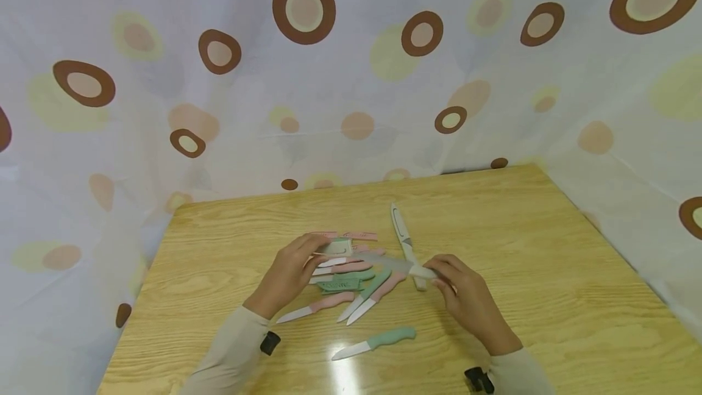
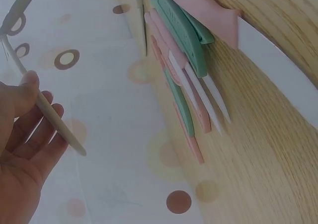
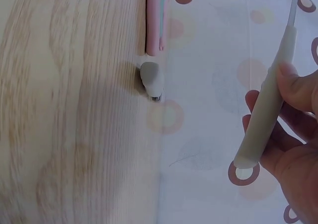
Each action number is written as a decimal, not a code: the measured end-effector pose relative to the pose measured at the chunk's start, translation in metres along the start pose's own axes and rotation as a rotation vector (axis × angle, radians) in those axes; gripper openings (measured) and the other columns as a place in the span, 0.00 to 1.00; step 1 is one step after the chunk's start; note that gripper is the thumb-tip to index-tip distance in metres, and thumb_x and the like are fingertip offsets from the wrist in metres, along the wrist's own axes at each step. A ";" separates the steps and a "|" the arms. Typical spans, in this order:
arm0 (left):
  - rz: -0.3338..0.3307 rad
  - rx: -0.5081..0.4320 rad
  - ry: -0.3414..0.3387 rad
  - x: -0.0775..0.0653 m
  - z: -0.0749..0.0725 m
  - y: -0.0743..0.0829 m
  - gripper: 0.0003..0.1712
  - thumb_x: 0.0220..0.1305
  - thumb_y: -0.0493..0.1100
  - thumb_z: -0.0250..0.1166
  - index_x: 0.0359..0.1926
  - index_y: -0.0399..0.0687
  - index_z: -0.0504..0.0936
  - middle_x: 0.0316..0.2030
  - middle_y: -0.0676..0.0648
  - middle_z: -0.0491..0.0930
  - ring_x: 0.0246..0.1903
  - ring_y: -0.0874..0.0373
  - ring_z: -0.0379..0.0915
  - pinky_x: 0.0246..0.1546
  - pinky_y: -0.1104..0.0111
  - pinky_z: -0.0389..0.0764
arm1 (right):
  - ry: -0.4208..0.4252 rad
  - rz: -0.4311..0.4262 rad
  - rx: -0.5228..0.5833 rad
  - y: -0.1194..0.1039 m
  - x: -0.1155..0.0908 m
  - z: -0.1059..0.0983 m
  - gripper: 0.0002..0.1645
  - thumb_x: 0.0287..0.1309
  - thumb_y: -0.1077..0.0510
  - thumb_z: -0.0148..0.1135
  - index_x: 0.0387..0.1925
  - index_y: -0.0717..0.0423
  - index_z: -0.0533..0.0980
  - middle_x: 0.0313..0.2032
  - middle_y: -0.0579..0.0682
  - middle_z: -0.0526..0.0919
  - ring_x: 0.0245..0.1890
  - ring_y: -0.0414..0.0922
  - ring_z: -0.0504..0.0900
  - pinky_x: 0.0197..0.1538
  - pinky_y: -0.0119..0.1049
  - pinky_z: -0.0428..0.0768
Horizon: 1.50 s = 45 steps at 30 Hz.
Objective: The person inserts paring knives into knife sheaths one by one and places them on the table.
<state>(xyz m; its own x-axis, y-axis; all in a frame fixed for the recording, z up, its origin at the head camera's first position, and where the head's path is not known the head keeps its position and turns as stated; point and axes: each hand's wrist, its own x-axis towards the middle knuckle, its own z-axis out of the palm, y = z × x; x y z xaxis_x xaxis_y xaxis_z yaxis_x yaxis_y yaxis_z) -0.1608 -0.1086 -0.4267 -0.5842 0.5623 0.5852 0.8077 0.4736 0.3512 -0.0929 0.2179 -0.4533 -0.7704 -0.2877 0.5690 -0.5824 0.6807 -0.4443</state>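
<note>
My left hand (image 1: 287, 270) pinches a flat cream knife sheath (image 1: 339, 248) between thumb and fingers, above the pile. In the left wrist view this sheath (image 2: 60, 123) appears edge-on. My right hand (image 1: 466, 294) grips the cream handle of a kitchen knife (image 1: 423, 271). Its pale blade points left, with the tip right at the sheath's mouth in the head view. The knife handle (image 3: 268, 97) lies between thumb and fingers in the right wrist view. Beneath the held knife, another cream knife in its sheath (image 1: 400, 224) lies on the table.
Several pink and green knives lie bare on the wooden table (image 1: 548, 273), among them a green one (image 1: 390, 338) nearest me and a pink one (image 1: 331, 301). Green sheaths (image 1: 339, 286) and pink sheaths (image 1: 360, 236) lie in the pile. A dotted cloth (image 1: 356, 78) hangs behind the table.
</note>
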 end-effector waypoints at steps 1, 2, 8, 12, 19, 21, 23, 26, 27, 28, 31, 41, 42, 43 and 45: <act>0.002 -0.002 0.000 0.000 0.000 0.000 0.20 0.57 0.32 0.63 0.52 0.41 0.75 0.49 0.48 0.75 0.45 0.59 0.73 0.42 0.74 0.76 | 0.007 0.007 -0.009 0.000 0.000 0.000 0.19 0.47 0.74 0.64 0.44 0.62 0.77 0.45 0.52 0.76 0.36 0.40 0.77 0.34 0.28 0.79; 0.003 -0.004 -0.001 0.000 0.000 0.000 0.19 0.57 0.32 0.63 0.52 0.41 0.75 0.48 0.48 0.75 0.44 0.59 0.73 0.41 0.75 0.76 | 0.014 0.016 -0.017 0.000 0.001 0.001 0.19 0.47 0.74 0.64 0.43 0.62 0.77 0.45 0.52 0.76 0.37 0.41 0.77 0.34 0.29 0.79; 0.014 -0.014 0.003 -0.003 0.002 0.000 0.19 0.56 0.32 0.64 0.50 0.40 0.75 0.46 0.49 0.75 0.42 0.60 0.73 0.41 0.76 0.76 | 0.036 0.042 -0.034 -0.001 0.000 0.004 0.17 0.48 0.73 0.63 0.42 0.62 0.77 0.44 0.53 0.76 0.38 0.42 0.78 0.35 0.31 0.80; 0.018 -0.013 0.009 -0.003 0.002 0.001 0.19 0.55 0.31 0.65 0.49 0.39 0.75 0.45 0.48 0.76 0.42 0.60 0.73 0.41 0.75 0.76 | 0.026 0.043 -0.043 0.000 -0.002 0.005 0.16 0.48 0.72 0.64 0.42 0.61 0.77 0.44 0.52 0.76 0.37 0.42 0.78 0.35 0.30 0.79; 0.024 -0.002 -0.007 0.000 0.003 0.003 0.18 0.56 0.32 0.65 0.49 0.39 0.75 0.45 0.47 0.76 0.43 0.59 0.73 0.42 0.75 0.75 | 0.028 0.036 -0.062 0.003 -0.005 0.004 0.17 0.47 0.73 0.64 0.42 0.61 0.78 0.44 0.52 0.77 0.37 0.41 0.77 0.34 0.31 0.79; 0.028 0.010 -0.007 -0.001 0.004 0.002 0.18 0.55 0.31 0.65 0.49 0.39 0.76 0.45 0.46 0.76 0.43 0.58 0.73 0.42 0.74 0.75 | 0.026 0.019 -0.073 0.003 -0.005 0.004 0.17 0.47 0.73 0.64 0.42 0.61 0.78 0.44 0.52 0.77 0.38 0.42 0.77 0.34 0.31 0.79; 0.031 0.023 -0.007 -0.002 0.004 0.001 0.18 0.55 0.32 0.65 0.49 0.39 0.76 0.46 0.46 0.76 0.43 0.57 0.73 0.42 0.74 0.76 | 0.031 -0.001 -0.089 0.004 -0.004 0.003 0.17 0.47 0.73 0.65 0.42 0.62 0.78 0.44 0.52 0.77 0.38 0.43 0.77 0.35 0.32 0.80; 0.031 0.036 -0.011 -0.004 0.003 0.000 0.19 0.55 0.32 0.65 0.49 0.38 0.76 0.46 0.46 0.76 0.44 0.57 0.73 0.43 0.74 0.75 | 0.040 -0.023 -0.111 0.004 -0.003 0.002 0.17 0.46 0.73 0.65 0.42 0.63 0.78 0.43 0.53 0.77 0.40 0.45 0.77 0.36 0.34 0.80; 0.027 0.036 -0.012 -0.005 0.003 0.000 0.18 0.55 0.32 0.65 0.49 0.38 0.77 0.46 0.46 0.76 0.44 0.57 0.73 0.43 0.74 0.75 | 0.042 -0.028 -0.116 0.004 -0.002 0.001 0.17 0.46 0.73 0.65 0.42 0.63 0.78 0.43 0.54 0.77 0.40 0.46 0.77 0.36 0.35 0.80; 0.025 0.039 -0.013 -0.005 0.003 0.000 0.18 0.55 0.33 0.65 0.49 0.38 0.77 0.46 0.46 0.76 0.44 0.57 0.73 0.43 0.74 0.75 | 0.043 -0.033 -0.117 0.004 -0.002 0.001 0.18 0.46 0.73 0.65 0.42 0.63 0.78 0.43 0.54 0.77 0.40 0.46 0.77 0.36 0.35 0.80; 0.012 0.040 -0.020 -0.006 0.003 0.000 0.18 0.56 0.33 0.64 0.49 0.39 0.77 0.46 0.47 0.76 0.44 0.58 0.73 0.43 0.75 0.75 | 0.044 -0.044 -0.116 0.004 0.000 0.001 0.18 0.45 0.74 0.65 0.42 0.63 0.78 0.43 0.54 0.77 0.40 0.46 0.77 0.36 0.34 0.80; 0.025 0.069 -0.040 -0.008 0.003 0.000 0.18 0.57 0.33 0.64 0.49 0.39 0.77 0.45 0.48 0.76 0.44 0.58 0.73 0.44 0.75 0.74 | 0.027 -0.067 -0.137 0.005 0.001 0.000 0.19 0.44 0.75 0.65 0.42 0.65 0.79 0.42 0.55 0.77 0.41 0.48 0.76 0.38 0.36 0.80; 0.030 0.087 -0.048 -0.008 0.002 0.001 0.18 0.56 0.33 0.64 0.49 0.38 0.77 0.46 0.48 0.76 0.44 0.58 0.73 0.45 0.74 0.74 | 0.022 -0.072 -0.150 0.004 0.001 -0.001 0.19 0.43 0.75 0.65 0.41 0.66 0.79 0.42 0.55 0.77 0.41 0.48 0.75 0.38 0.36 0.80; 0.035 0.107 -0.056 -0.008 0.002 0.001 0.18 0.56 0.33 0.65 0.49 0.38 0.77 0.46 0.48 0.76 0.45 0.57 0.73 0.46 0.74 0.73 | 0.017 -0.076 -0.162 0.004 0.002 -0.002 0.18 0.43 0.75 0.65 0.41 0.66 0.79 0.41 0.55 0.77 0.40 0.48 0.75 0.39 0.37 0.80; 0.041 0.152 -0.075 -0.007 0.002 0.001 0.18 0.56 0.33 0.65 0.49 0.38 0.78 0.45 0.47 0.76 0.45 0.57 0.72 0.47 0.75 0.72 | 0.007 -0.083 -0.190 0.003 0.004 -0.004 0.18 0.43 0.75 0.65 0.41 0.66 0.79 0.41 0.55 0.77 0.40 0.48 0.75 0.39 0.38 0.80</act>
<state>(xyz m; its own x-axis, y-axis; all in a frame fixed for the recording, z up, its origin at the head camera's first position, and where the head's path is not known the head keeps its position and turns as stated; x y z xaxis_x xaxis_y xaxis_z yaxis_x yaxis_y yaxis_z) -0.1560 -0.1113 -0.4319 -0.5600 0.6297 0.5384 0.8129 0.5431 0.2102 -0.0967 0.2214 -0.4493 -0.7195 -0.3442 0.6032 -0.5842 0.7696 -0.2578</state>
